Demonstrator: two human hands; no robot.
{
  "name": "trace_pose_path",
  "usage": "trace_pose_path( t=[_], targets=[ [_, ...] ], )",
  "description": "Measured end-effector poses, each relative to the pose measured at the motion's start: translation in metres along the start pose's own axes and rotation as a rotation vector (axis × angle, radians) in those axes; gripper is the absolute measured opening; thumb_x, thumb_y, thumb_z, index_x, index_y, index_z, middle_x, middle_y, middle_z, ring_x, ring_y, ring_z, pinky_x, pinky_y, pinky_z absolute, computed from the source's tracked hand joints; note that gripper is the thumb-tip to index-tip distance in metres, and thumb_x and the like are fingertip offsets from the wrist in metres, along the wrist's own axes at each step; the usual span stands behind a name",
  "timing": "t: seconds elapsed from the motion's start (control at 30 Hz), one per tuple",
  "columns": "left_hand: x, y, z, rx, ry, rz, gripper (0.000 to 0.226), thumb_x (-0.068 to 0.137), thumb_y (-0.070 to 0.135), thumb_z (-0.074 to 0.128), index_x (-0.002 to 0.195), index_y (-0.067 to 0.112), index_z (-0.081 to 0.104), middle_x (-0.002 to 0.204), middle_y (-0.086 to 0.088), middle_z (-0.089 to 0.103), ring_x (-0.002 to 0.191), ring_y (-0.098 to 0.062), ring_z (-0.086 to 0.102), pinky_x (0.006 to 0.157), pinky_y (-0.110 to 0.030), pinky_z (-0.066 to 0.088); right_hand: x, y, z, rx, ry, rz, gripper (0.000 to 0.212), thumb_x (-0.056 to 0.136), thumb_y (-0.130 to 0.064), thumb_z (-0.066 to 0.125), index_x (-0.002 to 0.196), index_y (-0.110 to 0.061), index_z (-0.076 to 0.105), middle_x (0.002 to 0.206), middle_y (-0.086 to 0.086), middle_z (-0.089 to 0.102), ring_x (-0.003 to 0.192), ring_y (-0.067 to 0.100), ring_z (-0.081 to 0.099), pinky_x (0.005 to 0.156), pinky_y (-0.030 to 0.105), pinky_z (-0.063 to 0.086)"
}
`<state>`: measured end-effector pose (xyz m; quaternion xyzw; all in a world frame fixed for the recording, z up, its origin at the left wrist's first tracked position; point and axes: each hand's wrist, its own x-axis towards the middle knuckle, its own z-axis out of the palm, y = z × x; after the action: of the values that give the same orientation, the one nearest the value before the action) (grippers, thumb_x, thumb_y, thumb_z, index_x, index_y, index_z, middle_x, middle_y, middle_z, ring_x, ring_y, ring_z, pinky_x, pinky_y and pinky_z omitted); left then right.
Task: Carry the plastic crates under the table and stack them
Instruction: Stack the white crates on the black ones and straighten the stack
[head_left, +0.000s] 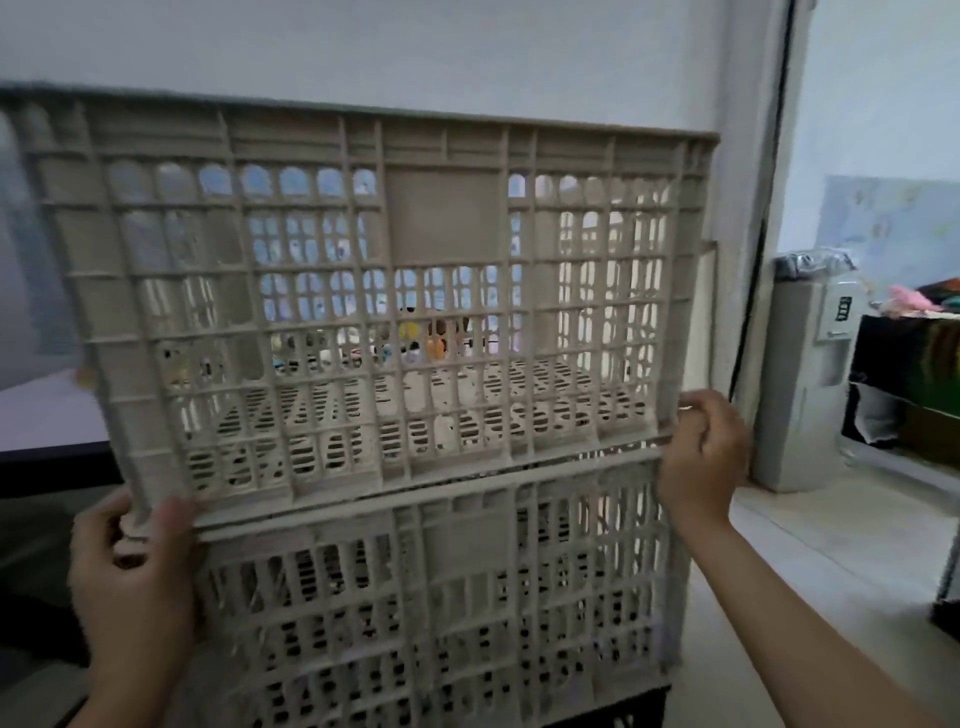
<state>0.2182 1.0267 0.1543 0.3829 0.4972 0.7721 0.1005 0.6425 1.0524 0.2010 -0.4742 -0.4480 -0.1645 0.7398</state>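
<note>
Two stacked beige crates (395, 395) against white wall (415, 47), both hands apparently gripping upper crate's bottom corners.

Two bare hands in view, left hand (132, 564) and right hand (704, 457). Forearms bare to the frame edge; no sleeves, rings, watch or gloves visible.

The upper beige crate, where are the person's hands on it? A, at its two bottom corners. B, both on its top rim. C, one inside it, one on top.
A: the left hand and the right hand grip the bottom corners of the upper crate, just above the lower crate.
</note>
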Motion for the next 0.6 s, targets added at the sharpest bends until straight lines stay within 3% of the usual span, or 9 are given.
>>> trace_pose_path(
  t=[0.1, 0.23, 0.37, 0.5, 0.6],
  targets=[
    [-0.006, 0.003, 0.005, 0.016, -0.023, 0.086, 0.010, 0.089, 0.045, 0.060, 0.087, 0.038, 0.053, 0.104, -0.005, 0.058, 0.089, -0.016, 0.055, 0.060, -0.003, 0.043, -0.002, 0.001, 0.000, -0.051, 0.052, 0.013, 0.024, 0.082, -0.001, 0.036, 0.080, 0.004, 0.059, 0.070, 0.005, 0.048, 0.069, 0.009, 0.034, 0.063, 0.033, 0.030],
    [-0.010, 0.010, 0.006, 0.010, -0.048, 0.114, 0.015, 0.098, 0.030, 0.053, 0.084, 0.033, 0.048, 0.099, -0.009, 0.055, 0.063, 0.007, 0.052, 0.055, 0.001, 0.037, -0.002, 0.002, -0.002, -0.094, 0.046, -0.003, 0.023, 0.082, -0.007, 0.033, 0.077, 0.001, 0.055, 0.067, 0.006, 0.047, 0.068, 0.011, 0.032, 0.069, 0.029, 0.024],
    [-0.016, 0.019, 0.004, 0.022, -0.059, 0.082, 0.007, 0.098, 0.028, 0.051, 0.101, 0.022, 0.050, 0.098, -0.011, 0.053, 0.081, -0.019, 0.049, 0.051, 0.002, 0.038, 0.000, -0.001, -0.004, -0.101, 0.049, 0.007, 0.020, 0.081, -0.003, 0.037, 0.072, 0.001, 0.054, 0.062, 0.013, 0.052, 0.065, 0.022, 0.041, 0.064, 0.033, 0.028],
    [-0.010, 0.018, 0.000, 0.049, -0.083, 0.079, 0.019, 0.097, 0.037, 0.052, 0.099, 0.019, 0.053, 0.098, -0.015, 0.059, 0.082, -0.022, 0.052, 0.054, -0.005, 0.040, 0.000, -0.002, -0.016, -0.123, 0.014, -0.025, 0.022, 0.085, -0.010, 0.039, 0.069, 0.000, 0.051, 0.064, 0.012, 0.052, 0.066, 0.026, 0.045, 0.062, 0.032, 0.027],
    [-0.003, 0.012, -0.005, 0.054, -0.113, 0.033, 0.038, 0.085, 0.055, 0.047, 0.101, 0.021, 0.051, 0.102, -0.019, 0.062, 0.087, -0.026, 0.055, 0.077, -0.038, 0.048, 0.000, -0.001, -0.024, -0.143, -0.045, -0.054, 0.024, 0.089, -0.016, 0.038, 0.072, -0.003, 0.050, 0.070, 0.008, 0.051, 0.072, 0.023, 0.044, 0.061, 0.031, 0.029]
  ],
)
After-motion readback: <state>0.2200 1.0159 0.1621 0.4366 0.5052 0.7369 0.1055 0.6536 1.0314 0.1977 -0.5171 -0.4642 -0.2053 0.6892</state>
